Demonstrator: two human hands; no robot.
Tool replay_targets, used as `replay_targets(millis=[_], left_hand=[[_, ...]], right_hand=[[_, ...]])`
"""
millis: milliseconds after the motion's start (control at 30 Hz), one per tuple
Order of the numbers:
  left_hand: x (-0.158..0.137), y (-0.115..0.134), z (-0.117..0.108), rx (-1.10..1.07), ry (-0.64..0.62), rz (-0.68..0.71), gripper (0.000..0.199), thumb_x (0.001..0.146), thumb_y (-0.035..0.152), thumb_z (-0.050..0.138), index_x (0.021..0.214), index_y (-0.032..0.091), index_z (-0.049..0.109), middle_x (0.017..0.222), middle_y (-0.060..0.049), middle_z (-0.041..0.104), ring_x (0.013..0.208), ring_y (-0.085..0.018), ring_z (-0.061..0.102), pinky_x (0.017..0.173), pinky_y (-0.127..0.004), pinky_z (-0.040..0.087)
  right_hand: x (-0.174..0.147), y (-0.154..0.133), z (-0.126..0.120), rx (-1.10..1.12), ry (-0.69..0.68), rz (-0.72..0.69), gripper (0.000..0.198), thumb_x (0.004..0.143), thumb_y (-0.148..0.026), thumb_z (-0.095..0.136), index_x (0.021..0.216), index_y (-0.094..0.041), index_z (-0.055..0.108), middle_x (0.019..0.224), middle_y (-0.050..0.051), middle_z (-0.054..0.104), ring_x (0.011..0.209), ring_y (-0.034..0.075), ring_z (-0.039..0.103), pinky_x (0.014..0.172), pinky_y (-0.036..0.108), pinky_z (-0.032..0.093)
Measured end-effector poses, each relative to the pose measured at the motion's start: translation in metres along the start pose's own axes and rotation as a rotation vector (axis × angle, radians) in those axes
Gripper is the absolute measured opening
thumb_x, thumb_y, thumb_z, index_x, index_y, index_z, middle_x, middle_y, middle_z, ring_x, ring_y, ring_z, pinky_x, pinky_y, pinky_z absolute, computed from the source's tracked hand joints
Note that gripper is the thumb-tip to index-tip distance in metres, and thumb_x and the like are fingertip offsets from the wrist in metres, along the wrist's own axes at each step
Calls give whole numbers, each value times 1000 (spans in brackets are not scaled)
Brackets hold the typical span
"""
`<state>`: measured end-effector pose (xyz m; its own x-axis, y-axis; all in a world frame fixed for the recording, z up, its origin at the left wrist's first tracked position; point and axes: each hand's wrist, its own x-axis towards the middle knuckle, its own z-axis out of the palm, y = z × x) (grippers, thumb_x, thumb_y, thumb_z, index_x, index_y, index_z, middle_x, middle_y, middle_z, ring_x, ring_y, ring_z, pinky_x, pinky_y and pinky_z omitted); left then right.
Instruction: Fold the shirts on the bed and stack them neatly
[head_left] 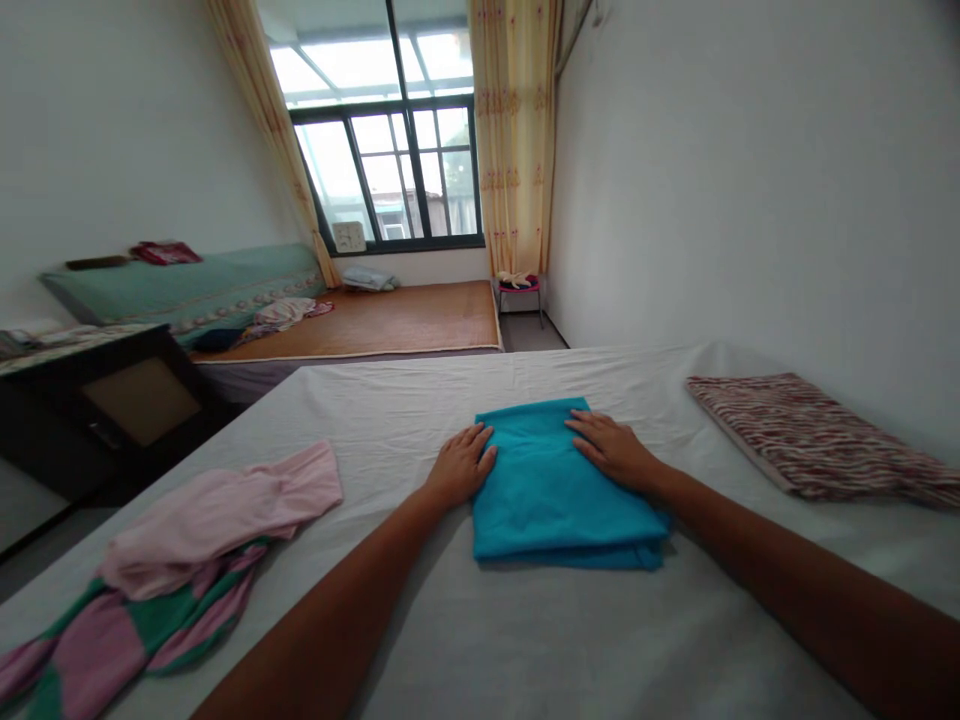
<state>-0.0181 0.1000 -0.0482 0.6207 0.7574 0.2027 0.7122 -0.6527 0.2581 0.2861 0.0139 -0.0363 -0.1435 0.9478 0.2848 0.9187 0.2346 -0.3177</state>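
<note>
A bright blue cloth (551, 490), folded into a rough square, lies flat on the white bed sheet (375, 410) in front of me. My left hand (461, 465) rests at its left edge with the fingers stretched out and touching the fabric. On the upper right part of the cloth lies my right hand (611, 450), palm down, fingers apart. Neither hand grips anything. Layered edges show at the cloth's near side, with one corner slightly loose at the lower right. Whether it is a garment or a plain sheet, I cannot tell.
Pink clothing (225, 515) lies on the left over a pink and green garment (127, 630). A striped reddish-brown cloth (810, 435) is at the right by the wall. Beyond stand a dark cabinet (45, 420) and a second bed with a brown mat (420, 315).
</note>
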Motion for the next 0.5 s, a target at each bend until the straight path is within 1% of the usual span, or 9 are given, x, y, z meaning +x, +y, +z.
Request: replay_targets(millis=[67,100,167,233,300,400,433,500], left_hand=[[0,-1,1,6,9,5,56,97,50,24,143,21,39,150,-8,38,137,-22,34,114,-40,24],[0,-1,1,8,9,6,57,97,50,24,143,21,39,149,-8,38,137,-22,34,113,-40,24],[1,-2,2,7,8,4,57,97,51,25,143,21,40,149,-9,38,137,-23,34,113,-40,24],[1,-2,2,5,9,3,56,96,50,26,142,21,41,149,-9,38,137,-23,35,113,-40,24],[1,-1,1,4,12,9,56,97,49,27,142,20,41,149,-9,39,137,-23,35,113,-40,24],[0,1,-1,4,17,21,55,97,46,27,142,18,41,148,-10,40,136,-23,35,113,-40,25],[-1,1,-1,2,20,21,54,97,45,27,141,18,42,148,-10,41,136,-22,36,113,-39,25],[-2,1,-2,-3,29,22,53,97,45,28,141,19,42,147,-10,42,135,-22,37,113,-39,26]], right_hand=[[2,15,5,-47,101,149,62,88,-57,42,137,-20,47,146,12,43,135,32,35,108,52,30],[1,20,6,-58,116,231,66,85,-60,44,136,-18,47,143,14,45,133,33,37,107,52,31],[-4,25,7,-57,76,347,67,84,-65,43,131,-17,51,136,16,52,128,35,43,105,52,34],[-9,22,6,-17,23,357,64,84,-65,43,128,-19,52,133,15,55,125,35,46,103,52,35],[-12,13,5,76,17,309,65,83,-61,47,133,-19,47,136,16,52,125,34,46,104,51,35],[-12,-3,-2,320,53,272,78,78,-54,57,142,-18,32,144,16,43,130,31,42,107,49,33],[-12,-9,-5,415,63,288,83,76,-53,60,144,-18,27,145,17,41,132,31,40,108,49,33],[-15,-19,-14,614,59,371,95,73,-53,65,148,-20,17,148,18,36,133,32,39,105,49,36]])
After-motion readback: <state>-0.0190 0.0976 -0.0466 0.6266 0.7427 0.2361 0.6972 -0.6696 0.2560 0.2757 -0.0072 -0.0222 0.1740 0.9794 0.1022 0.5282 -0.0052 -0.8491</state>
